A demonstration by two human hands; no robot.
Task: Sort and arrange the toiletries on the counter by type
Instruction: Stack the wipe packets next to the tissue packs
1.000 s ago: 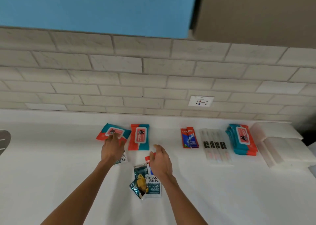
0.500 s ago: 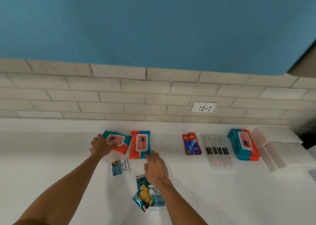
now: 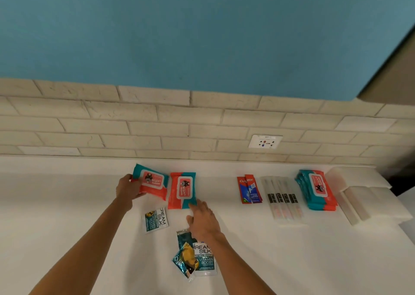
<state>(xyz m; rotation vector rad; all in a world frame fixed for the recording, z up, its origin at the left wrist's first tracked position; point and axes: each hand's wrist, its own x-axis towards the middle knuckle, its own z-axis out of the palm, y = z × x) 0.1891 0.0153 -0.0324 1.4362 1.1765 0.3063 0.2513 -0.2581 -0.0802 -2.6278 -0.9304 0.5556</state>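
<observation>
While both hands reach over the white desk (image 3: 67, 205):
Left hand (image 3: 128, 189): pinching a tilted "Wipes" pack (image 3: 151, 181).
Right hand (image 3: 202, 219): spread, fingertip touching a second wipes pack (image 3: 182, 190).
Sachets (image 3: 155, 220): "CREAM SILK VITAMIN BOOST".
Red packets (image 3: 249, 189): "Colgate".

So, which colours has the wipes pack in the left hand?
The wipes pack is teal and coral-red with a white-edged label, seen in the head view.
</observation>
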